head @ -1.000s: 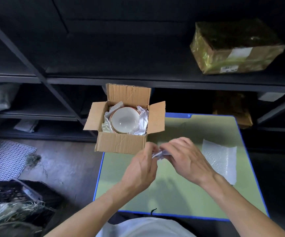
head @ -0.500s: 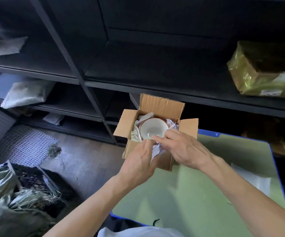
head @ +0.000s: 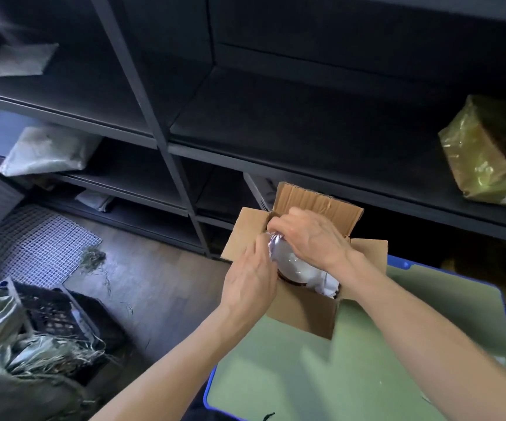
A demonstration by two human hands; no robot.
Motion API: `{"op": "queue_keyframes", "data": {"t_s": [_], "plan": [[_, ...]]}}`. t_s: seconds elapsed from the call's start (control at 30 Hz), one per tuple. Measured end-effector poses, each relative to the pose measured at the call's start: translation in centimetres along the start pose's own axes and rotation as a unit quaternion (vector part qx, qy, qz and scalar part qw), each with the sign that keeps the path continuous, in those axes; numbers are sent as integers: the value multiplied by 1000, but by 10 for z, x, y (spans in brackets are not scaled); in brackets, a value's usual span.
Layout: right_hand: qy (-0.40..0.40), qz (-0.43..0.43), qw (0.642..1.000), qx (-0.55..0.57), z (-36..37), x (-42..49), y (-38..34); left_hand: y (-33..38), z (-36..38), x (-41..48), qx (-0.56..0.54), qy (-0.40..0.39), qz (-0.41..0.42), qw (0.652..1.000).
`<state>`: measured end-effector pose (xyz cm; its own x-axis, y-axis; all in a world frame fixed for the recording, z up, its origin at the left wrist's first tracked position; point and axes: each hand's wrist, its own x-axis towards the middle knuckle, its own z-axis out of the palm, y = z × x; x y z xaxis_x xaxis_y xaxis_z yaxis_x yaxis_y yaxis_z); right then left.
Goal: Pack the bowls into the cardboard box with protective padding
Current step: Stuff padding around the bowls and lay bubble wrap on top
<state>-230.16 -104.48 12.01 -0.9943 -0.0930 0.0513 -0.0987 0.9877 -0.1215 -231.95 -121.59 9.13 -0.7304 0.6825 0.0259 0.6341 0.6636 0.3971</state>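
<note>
An open cardboard box [head: 306, 311] stands at the far left corner of the green table top [head: 321, 375]. Inside it a white bowl [head: 291, 264] with a brown rim lies among crumpled white padding [head: 326, 282]. My right hand [head: 309, 238] is over the box, its fingers curled round a wad of padding [head: 274, 243] at the box's left inner side. My left hand [head: 253, 281] is at the box's left front edge, fingertips on the same wad. Most of the box's inside is hidden by my hands.
Dark metal shelving [head: 160, 138] runs behind the box. A parcel in yellowish film [head: 488, 153] sits on the shelf at right. A black crate with straw [head: 42, 329] and a white mesh mat [head: 36, 244] lie on the floor at left.
Both hands carried the wad of padding from above the table into the box, and now they are over the bowl. The view swung left and down.
</note>
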Motion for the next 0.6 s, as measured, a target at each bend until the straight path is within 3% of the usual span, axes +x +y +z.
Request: {"op": "queue_keyframes", "data": {"t_s": [0.23, 0.43, 0.6], "plan": [[-7, -1, 1000, 19, 14, 14, 7, -7, 5, 14, 54, 30, -27, 998], [-13, -9, 1000, -7, 15, 20, 4, -9, 6, 13, -49, 29, -91, 994], [-7, -8, 1000, 2, 20, 17, 6, -6, 11, 13, -33, 31, -108, 993]]}}
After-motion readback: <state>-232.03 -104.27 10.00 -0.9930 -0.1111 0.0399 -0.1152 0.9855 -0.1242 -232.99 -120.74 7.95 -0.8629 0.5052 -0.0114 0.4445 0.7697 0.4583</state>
